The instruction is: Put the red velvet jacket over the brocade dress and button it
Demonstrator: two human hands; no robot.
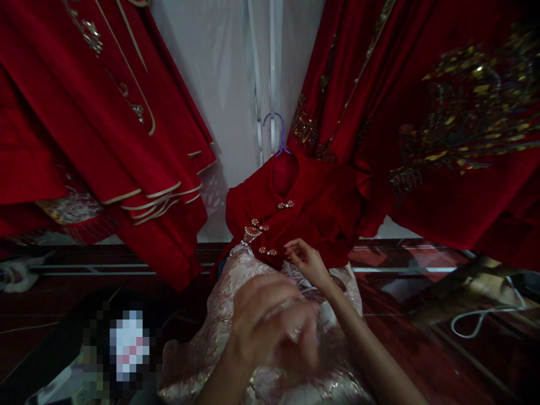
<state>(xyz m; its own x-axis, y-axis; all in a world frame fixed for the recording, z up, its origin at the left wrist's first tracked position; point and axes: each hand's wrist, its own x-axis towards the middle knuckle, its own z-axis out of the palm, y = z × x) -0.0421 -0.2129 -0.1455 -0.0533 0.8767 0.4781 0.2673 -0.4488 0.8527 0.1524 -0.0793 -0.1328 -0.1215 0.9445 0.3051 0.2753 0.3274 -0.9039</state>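
Note:
A red garment [337, 194] on a purple hanger [282, 135] lies in front of me, its lower part reaching pale pink brocade fabric [219, 320]. Beaded ornaments sit on its front, among them a fan-shaped one with a fringe [253, 232]. Close to the garment's lower edge, my right hand [310, 264] has its fingers bent together; whatever lies between them is too small to make out. My left hand [274, 323] is nearer the camera, above the brocade, blurred by motion. Its fingers look curled inward, and anything in them is hidden.
Red garments with pale piping [160, 185] hang at left. More red garments with gold sequins [472, 107] hang at right. A white wall panel [219, 73] stands between them. Lower left is a pixelated bright screen [130, 343]; a white cable [468, 326] loops at right.

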